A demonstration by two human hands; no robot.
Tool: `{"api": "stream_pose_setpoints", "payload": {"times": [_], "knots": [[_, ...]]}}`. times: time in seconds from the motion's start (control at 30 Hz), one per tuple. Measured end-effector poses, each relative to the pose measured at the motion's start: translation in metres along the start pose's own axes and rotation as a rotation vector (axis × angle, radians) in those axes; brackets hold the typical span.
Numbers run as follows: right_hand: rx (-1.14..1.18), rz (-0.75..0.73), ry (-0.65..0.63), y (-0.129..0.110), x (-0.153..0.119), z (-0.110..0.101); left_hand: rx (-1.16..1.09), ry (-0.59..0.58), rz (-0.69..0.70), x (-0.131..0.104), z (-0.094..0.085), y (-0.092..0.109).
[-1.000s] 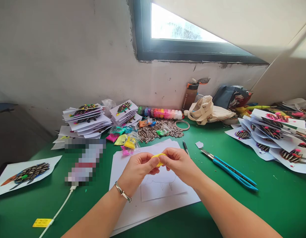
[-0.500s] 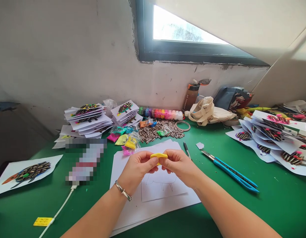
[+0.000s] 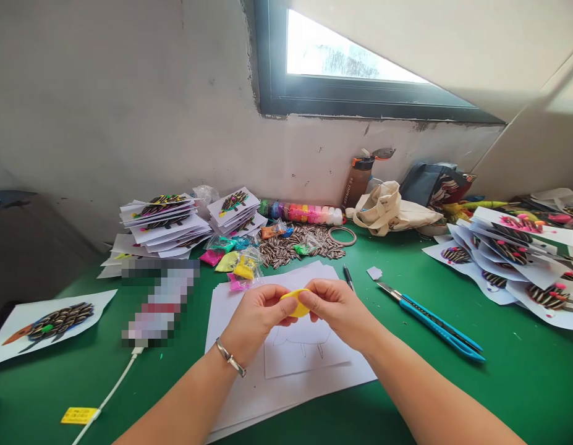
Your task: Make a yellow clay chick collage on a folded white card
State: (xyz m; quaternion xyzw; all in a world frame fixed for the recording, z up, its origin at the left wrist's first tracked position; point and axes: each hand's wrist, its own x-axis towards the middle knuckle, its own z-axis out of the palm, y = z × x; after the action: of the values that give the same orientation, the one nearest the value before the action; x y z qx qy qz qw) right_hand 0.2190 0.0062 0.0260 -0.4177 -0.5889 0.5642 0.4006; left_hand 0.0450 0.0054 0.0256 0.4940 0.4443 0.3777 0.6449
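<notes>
A flat yellow piece of clay (image 3: 297, 304) is pinched between both hands above the paper. My left hand (image 3: 267, 307), with a silver bracelet on the wrist, grips its left side between thumb and fingers. On its right side, my right hand (image 3: 331, 304) holds it in the same way. Below the hands lies a small sheet with a pencil outline of an animal (image 3: 305, 355), partly hidden by them. It rests on a stack of larger white paper (image 3: 240, 395).
Sunflower seeds (image 3: 277, 250), bagged clay (image 3: 228, 262) and a tape ring (image 3: 343, 237) lie behind the paper. A blue cutter (image 3: 439, 324) and a pen (image 3: 348, 277) are at the right. Stacks of seed pictures (image 3: 175, 232) stand on both sides.
The yellow clay has been tilted and now shows a broader, rounder face toward the camera. Both hands stay in nearly the same place, their fingers slightly shifted.
</notes>
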Motion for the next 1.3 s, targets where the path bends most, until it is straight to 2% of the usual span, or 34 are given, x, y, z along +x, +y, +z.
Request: {"api": "stream_pose_setpoints", "payload": {"times": [0.17, 0.33, 0.43, 0.6, 0.8, 0.97, 1.13, 1.3], "knots": [[0.104, 0.135, -0.064, 0.000, 0.003, -0.003, 0.027, 0.041, 0.093, -0.001, -0.001, 0.005], [0.142, 0.182, -0.078, 0.004, 0.002, -0.001, 0.063, 0.084, 0.087, -0.002, 0.000, 0.006], [0.135, 0.178, -0.077, 0.004, 0.002, -0.002, 0.058, 0.078, 0.089, -0.002, 0.000, 0.005], [0.116, 0.191, -0.188, -0.004, 0.002, -0.008, 0.006, 0.076, 0.080, -0.001, 0.000, 0.007], [0.219, 0.132, -0.135, -0.005, 0.001, 0.002, -0.010, 0.071, 0.076, 0.000, 0.001, 0.007], [0.147, 0.155, -0.066, 0.000, 0.002, 0.000, -0.019, 0.016, 0.049, 0.001, -0.001, 0.004], [0.125, 0.176, -0.143, -0.005, 0.001, -0.002, 0.010, 0.109, 0.006, 0.000, 0.000, 0.007], [0.246, 0.111, -0.140, -0.009, 0.000, 0.004, 0.045, 0.074, 0.035, -0.005, 0.005, 0.011]]}}
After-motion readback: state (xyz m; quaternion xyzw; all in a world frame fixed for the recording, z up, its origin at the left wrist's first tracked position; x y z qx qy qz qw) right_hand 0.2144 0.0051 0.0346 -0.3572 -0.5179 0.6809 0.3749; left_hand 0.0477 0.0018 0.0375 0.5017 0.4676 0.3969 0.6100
